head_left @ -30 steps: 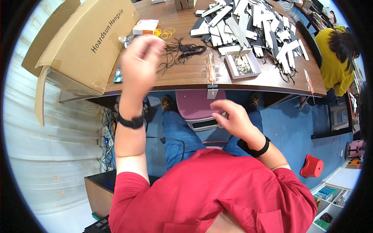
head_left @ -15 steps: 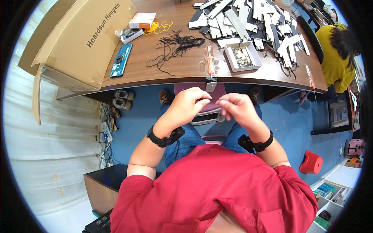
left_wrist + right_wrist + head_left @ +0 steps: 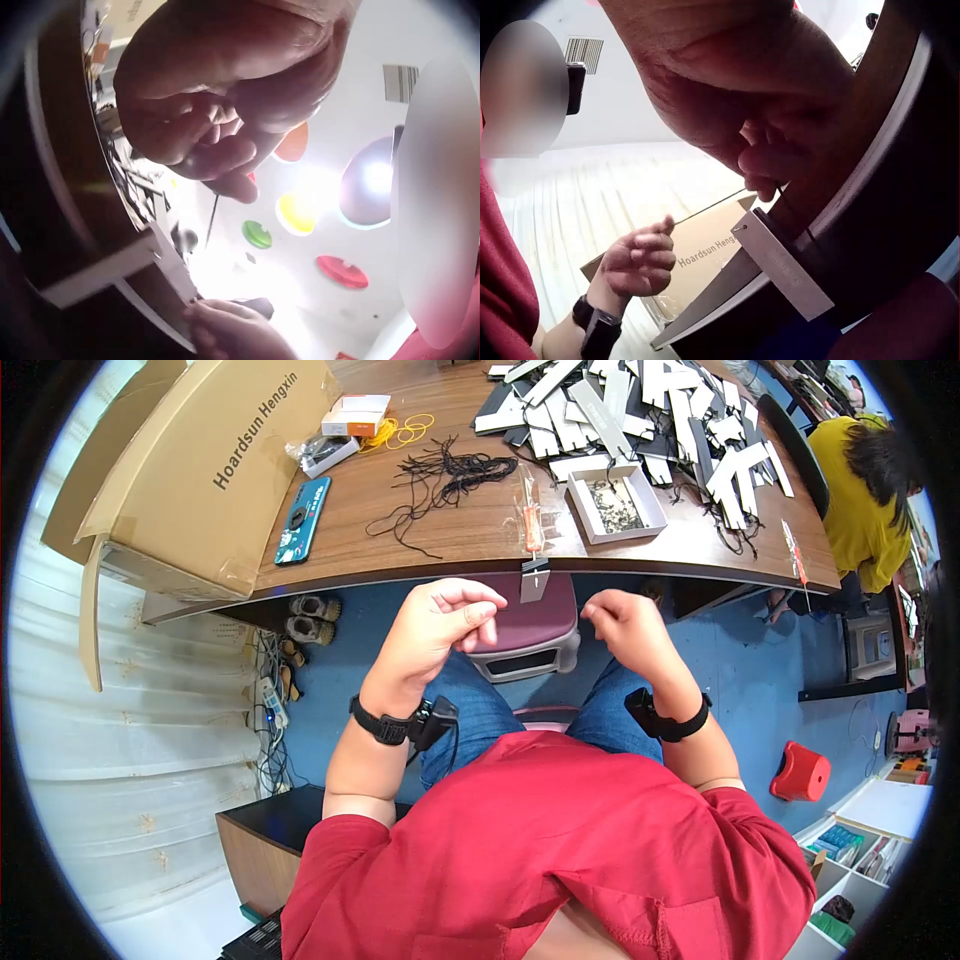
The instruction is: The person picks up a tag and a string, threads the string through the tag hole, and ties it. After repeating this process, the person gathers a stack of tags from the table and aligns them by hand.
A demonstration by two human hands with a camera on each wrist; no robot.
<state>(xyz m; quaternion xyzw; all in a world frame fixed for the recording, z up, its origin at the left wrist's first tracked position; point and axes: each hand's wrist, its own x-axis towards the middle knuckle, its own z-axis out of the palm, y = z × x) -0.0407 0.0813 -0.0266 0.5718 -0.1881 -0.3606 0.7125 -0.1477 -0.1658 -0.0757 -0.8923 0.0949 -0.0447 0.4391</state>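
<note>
The left grip pinches a thin black cord; ahead of it, a heap of dark cords lies on the counter. The cord runs nearly straight between the two grips. Between them and slightly ahead, a pale tag sticks out from the counter edge. The right grip also has its fingertips closed on the cord. I think the pull should be light and even, with the cord clear of the tag's corners.
</note>
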